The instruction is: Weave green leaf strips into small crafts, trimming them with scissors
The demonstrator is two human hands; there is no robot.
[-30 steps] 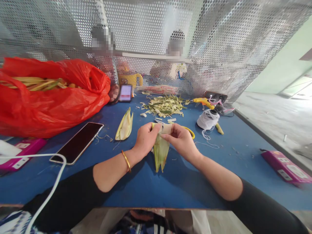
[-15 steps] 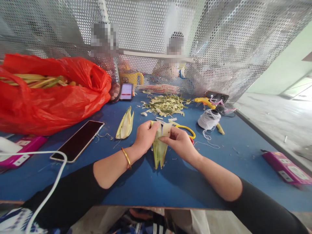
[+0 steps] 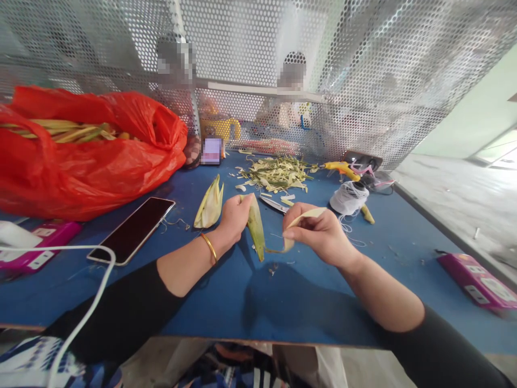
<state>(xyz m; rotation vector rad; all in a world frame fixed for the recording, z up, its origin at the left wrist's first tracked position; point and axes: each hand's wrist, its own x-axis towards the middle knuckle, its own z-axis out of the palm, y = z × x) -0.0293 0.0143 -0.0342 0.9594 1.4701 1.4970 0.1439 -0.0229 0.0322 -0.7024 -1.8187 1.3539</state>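
Observation:
My left hand (image 3: 235, 216), with a gold bangle at its wrist, pinches the upper end of a green corn husk piece (image 3: 256, 229) that hangs down over the blue table. To its right, my right hand (image 3: 317, 234) grips a pale husk strip (image 3: 288, 246), whose lower end curls toward the green piece's tip. Whether the two pieces still join there I cannot tell. Behind my right hand lie scissors (image 3: 274, 205), only their blades showing plainly. A bundle of pale husk leaves (image 3: 209, 207) rests just left of my left hand.
A pile of husk scraps (image 3: 277, 173) lies toward the mesh screen (image 3: 250, 48). At left are a red bag of husks (image 3: 133, 172), a phone (image 3: 133, 229) and a power strip (image 3: 44, 242). String (image 3: 349, 198), a yellow glue gun (image 3: 342, 170) and another power strip (image 3: 479, 280) are right.
My right hand has moved right, pulling the pale strip away from the husk. The green piece in my left hand now hangs narrower, and the scissor blades have come into view.

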